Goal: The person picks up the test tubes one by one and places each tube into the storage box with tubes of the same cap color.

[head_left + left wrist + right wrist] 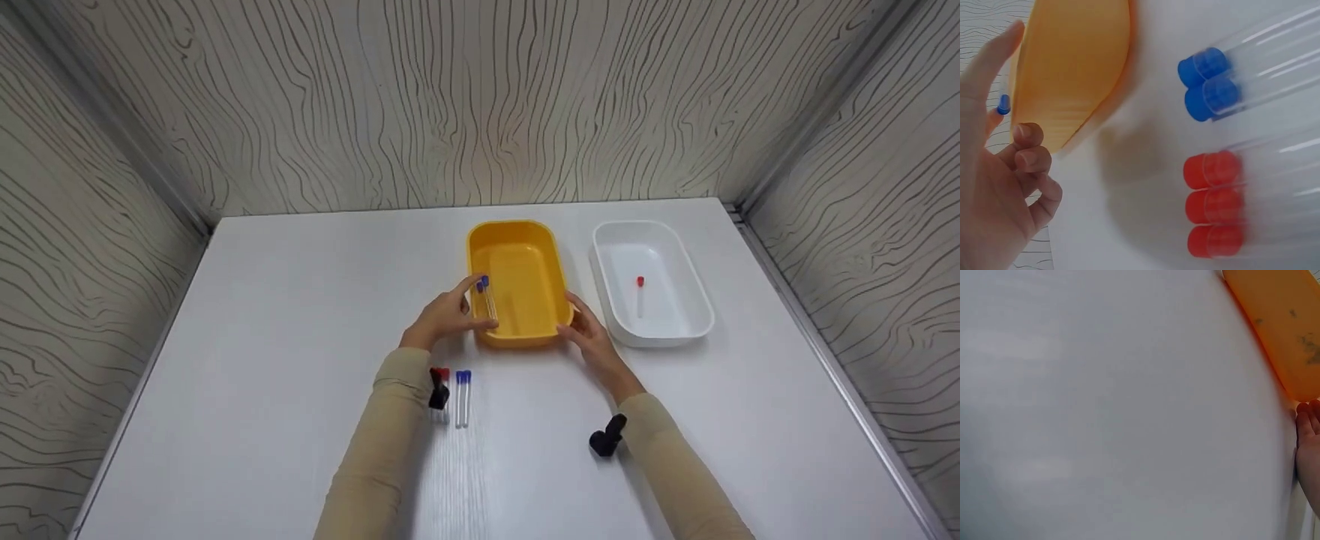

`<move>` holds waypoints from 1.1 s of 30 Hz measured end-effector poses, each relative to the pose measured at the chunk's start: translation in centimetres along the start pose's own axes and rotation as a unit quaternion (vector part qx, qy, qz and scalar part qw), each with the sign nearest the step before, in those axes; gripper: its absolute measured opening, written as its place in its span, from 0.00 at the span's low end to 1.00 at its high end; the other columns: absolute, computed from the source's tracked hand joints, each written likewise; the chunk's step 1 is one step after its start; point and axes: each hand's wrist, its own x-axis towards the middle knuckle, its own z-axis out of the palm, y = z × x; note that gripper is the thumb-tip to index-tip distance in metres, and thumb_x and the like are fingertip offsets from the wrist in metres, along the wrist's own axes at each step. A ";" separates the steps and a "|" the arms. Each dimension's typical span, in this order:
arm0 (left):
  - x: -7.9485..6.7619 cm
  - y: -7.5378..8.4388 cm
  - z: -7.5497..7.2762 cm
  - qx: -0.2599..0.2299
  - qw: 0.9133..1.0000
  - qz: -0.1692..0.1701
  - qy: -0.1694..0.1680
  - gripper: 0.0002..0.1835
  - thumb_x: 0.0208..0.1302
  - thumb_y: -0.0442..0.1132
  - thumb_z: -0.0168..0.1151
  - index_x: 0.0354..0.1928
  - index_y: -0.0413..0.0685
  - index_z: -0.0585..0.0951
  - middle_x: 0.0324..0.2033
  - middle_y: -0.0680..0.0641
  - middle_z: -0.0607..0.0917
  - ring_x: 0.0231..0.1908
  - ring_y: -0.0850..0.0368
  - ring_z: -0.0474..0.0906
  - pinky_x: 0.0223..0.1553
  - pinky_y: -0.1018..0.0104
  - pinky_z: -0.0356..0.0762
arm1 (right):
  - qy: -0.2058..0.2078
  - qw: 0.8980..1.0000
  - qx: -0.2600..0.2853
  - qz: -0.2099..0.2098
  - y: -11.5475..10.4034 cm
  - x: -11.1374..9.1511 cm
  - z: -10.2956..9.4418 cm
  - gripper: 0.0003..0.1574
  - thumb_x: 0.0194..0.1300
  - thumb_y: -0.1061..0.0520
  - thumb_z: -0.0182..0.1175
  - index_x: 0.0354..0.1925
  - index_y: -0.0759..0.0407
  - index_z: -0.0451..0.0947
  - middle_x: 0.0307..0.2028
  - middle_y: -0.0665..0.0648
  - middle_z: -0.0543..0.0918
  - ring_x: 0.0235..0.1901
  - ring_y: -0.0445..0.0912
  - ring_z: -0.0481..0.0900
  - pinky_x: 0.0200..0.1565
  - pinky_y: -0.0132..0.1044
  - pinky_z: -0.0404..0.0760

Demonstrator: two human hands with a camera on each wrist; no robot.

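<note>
In the head view, my left hand (450,313) is at the near-left rim of a yellow tray (525,341). Its index finger and thumb pinch a blue-capped test tube (489,300) lengthwise, fingertip by the cap, thumb by the clear end. A second blue cap (480,288) shows right beside it. From the left wrist, the cap (1003,104) appears just past the tray's rim, and the other fingers are curled. My right hand (590,339) grips the tray's near-right corner, thumb at the front, fingers along the side; from the right wrist, fingertips (1304,417) meet the orange-looking wall.
Two blue-capped tubes (463,399) and three red-capped tubes (1214,205) lie on the white table (285,337) before the tray, the red ones partly behind my left wrist camera (439,394). A white tray (660,341) at right contains one red-capped tube (640,296).
</note>
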 end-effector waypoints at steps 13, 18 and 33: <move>0.5 0.2 0.8 -0.082 0.994 -0.056 -0.036 0.52 0.50 0.58 0.72 0.74 0.77 0.52 0.74 0.44 0.60 0.75 0.43 0.54 0.74 0.43 0.51 | 0.001 1.000 0.008 -0.005 0.2 0.0 0.0 0.42 0.70 0.61 0.54 0.75 0.48 0.49 0.74 0.63 0.57 0.72 0.56 0.59 0.55 0.18 0.70; 0.4 0.0 1.0 -0.070 0.997 -0.021 -0.028 0.50 0.53 0.57 0.70 0.74 0.72 0.52 0.73 0.41 0.62 0.72 0.42 0.59 0.73 0.45 0.55 | -0.004 1.000 0.009 -0.012 0.1 0.1 0.1 0.42 0.70 0.61 0.54 0.75 0.50 0.48 0.74 0.65 0.56 0.72 0.57 0.59 0.55 0.17 0.70; -2.0 -1.0 0.2 -0.048 0.996 0.069 0.020 0.44 0.56 0.55 0.69 0.73 0.61 0.60 0.25 0.53 0.67 0.28 0.58 0.62 0.33 0.67 0.60 | -0.006 1.000 -0.013 0.012 0.1 0.0 0.0 0.42 0.70 0.56 0.56 0.75 0.43 0.48 0.75 0.59 0.55 0.73 0.53 0.59 0.72 0.38 0.60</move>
